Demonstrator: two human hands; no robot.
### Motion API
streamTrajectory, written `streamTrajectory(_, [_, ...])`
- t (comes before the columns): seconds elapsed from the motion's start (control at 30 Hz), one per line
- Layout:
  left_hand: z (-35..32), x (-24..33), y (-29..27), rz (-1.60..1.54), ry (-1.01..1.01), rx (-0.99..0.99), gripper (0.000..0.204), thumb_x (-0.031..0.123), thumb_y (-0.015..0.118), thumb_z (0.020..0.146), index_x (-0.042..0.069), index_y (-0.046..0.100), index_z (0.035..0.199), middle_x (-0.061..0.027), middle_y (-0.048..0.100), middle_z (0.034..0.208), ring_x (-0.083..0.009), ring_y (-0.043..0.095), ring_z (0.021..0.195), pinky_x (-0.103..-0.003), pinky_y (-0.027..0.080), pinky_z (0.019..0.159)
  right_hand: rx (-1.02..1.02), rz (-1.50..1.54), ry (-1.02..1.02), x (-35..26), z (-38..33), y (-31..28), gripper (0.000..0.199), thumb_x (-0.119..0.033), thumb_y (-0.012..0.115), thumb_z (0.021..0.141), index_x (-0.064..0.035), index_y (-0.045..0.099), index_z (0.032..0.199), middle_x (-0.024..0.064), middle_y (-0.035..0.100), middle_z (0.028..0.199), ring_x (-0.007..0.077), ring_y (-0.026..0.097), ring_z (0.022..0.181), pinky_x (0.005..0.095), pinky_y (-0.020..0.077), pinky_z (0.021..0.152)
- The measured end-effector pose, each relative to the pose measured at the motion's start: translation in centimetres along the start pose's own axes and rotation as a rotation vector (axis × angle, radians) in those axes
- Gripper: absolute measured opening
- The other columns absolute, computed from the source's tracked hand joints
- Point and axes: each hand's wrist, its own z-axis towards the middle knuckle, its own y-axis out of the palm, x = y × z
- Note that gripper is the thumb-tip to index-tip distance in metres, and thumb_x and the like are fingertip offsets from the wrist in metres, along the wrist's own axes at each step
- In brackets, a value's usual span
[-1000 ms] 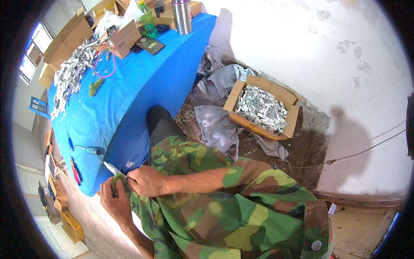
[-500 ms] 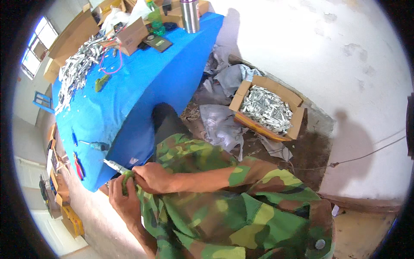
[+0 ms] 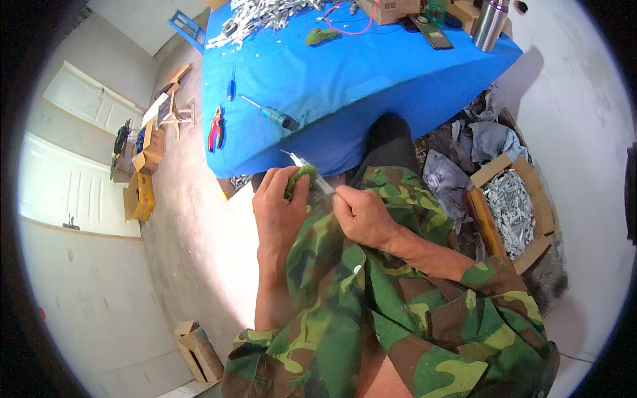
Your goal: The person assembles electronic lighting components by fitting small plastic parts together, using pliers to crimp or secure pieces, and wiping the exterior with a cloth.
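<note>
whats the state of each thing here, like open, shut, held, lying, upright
Left hand, closed on green cloth
Green cloth, bunched against silvery rod
Silvery rod, held, tilted
Right hand, closed at the rod's near end
Red-handled pliers, lying
Larger screwdriver, lying
Steel flask, upright
Cardboard box, open, holding metal pieces
Nearer white door, appears shut

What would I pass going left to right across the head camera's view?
White door with a dark handle, red-handled pliers, small blue screwdriver, left hand, right hand, greyish plastic bag, open cardboard box of metal pieces.
</note>
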Motion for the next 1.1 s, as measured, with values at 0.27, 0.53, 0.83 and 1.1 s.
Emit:
streamTrajectory(0.27, [-1.7, 1.5, 0.5, -0.047, -0.009, -0.086, 0.016, 0.005, 0.077, 0.090, 0.001, 0.074, 0.106, -0.0137, 0.072, 0.095, -0.0304, 0.073, 0.082, -0.038, 0.057, 0.074, 0.013, -0.039, 0.032, 0.8, 0.2, 0.3, 0.020, -0.015, 0.060, 0.100, -0.0019, 0.056, 0.086, 0.0268, 0.061, 0.074, 0.0516, 0.062, 0.073, 0.0590, 0.0462, 0.061])
streamTrajectory(0.53, [-0.9, -1.0, 0.1, 0.064, -0.040, -0.012, 0.014, 0.006, 0.078, 0.091, 0.001, 0.073, 0.104, -0.0148, 0.072, 0.096, -0.0337, 0.073, 0.084, -0.039, 0.057, 0.075, -0.037, -0.229, -0.082, -0.1, -0.1, -0.1, 0.019, -0.016, 0.061, 0.100, -0.0043, 0.054, 0.086, 0.0225, 0.061, 0.069, 0.0480, 0.063, 0.069, 0.0580, 0.0471, 0.060])
streamTrajectory(0.83, [-2.1, 0.7, -0.2, 0.027, 0.012, -0.068, 0.015, 0.006, 0.079, 0.089, 0.002, 0.073, 0.103, -0.0142, 0.070, 0.094, -0.0335, 0.072, 0.082, -0.041, 0.057, 0.074, -0.031, -0.263, -0.104, 0.3, -0.1, -0.3, 0.015, -0.012, 0.061, 0.098, -0.0037, 0.054, 0.088, 0.0218, 0.063, 0.072, 0.0467, 0.065, 0.070, 0.0565, 0.0481, 0.060])
streamTrajectory(1.1, [-1.9, 1.4, -0.2, 0.128, 0.037, -0.079, 0.015, 0.006, 0.078, 0.089, 0.003, 0.074, 0.102, -0.0131, 0.070, 0.093, -0.0343, 0.071, 0.083, -0.042, 0.057, 0.074, 0.006, -0.301, -0.188, 0.6, 0.0, -0.6, 0.013, -0.007, 0.063, 0.094, -0.0048, 0.054, 0.085, 0.0199, 0.063, 0.072, 0.0440, 0.067, 0.068, 0.0525, 0.0491, 0.057])
